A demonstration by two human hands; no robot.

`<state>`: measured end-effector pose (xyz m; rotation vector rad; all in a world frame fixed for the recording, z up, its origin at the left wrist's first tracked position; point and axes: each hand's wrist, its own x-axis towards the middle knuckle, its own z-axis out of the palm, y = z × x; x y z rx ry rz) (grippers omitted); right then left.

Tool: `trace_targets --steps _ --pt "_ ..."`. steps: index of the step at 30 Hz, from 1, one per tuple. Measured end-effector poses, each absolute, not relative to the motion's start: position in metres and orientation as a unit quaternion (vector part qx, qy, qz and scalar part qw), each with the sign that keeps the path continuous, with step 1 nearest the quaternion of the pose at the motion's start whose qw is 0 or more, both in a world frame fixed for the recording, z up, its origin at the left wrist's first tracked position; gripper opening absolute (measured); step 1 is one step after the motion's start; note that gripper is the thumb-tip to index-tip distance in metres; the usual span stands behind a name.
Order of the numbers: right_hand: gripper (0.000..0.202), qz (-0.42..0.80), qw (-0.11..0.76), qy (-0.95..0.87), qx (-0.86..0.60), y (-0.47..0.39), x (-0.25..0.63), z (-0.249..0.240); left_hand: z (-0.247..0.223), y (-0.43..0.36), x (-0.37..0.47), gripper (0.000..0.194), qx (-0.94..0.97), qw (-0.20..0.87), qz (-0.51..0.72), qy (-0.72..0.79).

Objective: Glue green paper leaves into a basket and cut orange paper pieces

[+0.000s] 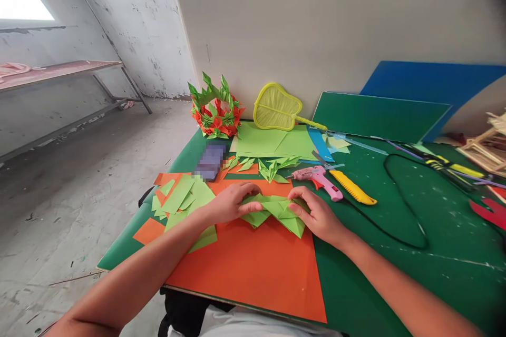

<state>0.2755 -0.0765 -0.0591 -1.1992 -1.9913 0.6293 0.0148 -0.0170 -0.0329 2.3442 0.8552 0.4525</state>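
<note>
Over a large orange sheet (256,268), both my hands are closed on light green folded paper (276,208). My left hand (233,202) has its thumb and fingers about the paper's left end. On the right side, my right hand (316,216) pinches the edge between thumb and fingers. Folded flaps and pointed corners hang below the fingers; whether this is one piece or several overlapping ones I cannot tell. Just beyond lie several green folded paper leaves (271,169). Left of my left wrist are loose green paper pieces (179,197).
A pink glue gun (320,181) with a black cord lies beside a yellow utility knife (351,188). Behind are a phone (211,162), green sheets (272,139), an orange-and-green paper wreath (217,110) and a yellow fan (276,107). Red-handled tool (488,213) sits far right.
</note>
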Motion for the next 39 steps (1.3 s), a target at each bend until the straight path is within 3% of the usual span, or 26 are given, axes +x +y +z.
trace_targets --steps 3,10,16,24,39 --pt "0.009 0.229 0.335 -0.801 -0.44 -0.076 0.275 -0.059 -0.033 -0.018 0.014 0.05 0.893 0.272 0.156 0.324" --pt "0.013 0.242 0.327 -0.822 -0.398 -0.074 0.281 -0.055 -0.038 -0.015 0.013 0.037 0.887 0.267 0.179 0.333" --pt "0.009 0.248 0.309 -0.829 -0.396 -0.075 0.281 -0.053 -0.037 -0.017 0.015 0.039 0.879 0.256 0.18 0.358" --pt "0.011 0.204 0.345 -0.798 -0.45 -0.074 0.274 -0.058 -0.036 -0.022 0.015 0.038 0.899 0.243 0.181 0.317" --pt "0.002 0.24 0.372 -0.773 -0.455 -0.07 0.272 -0.063 -0.03 -0.026 0.018 0.029 0.888 0.231 0.154 0.367"
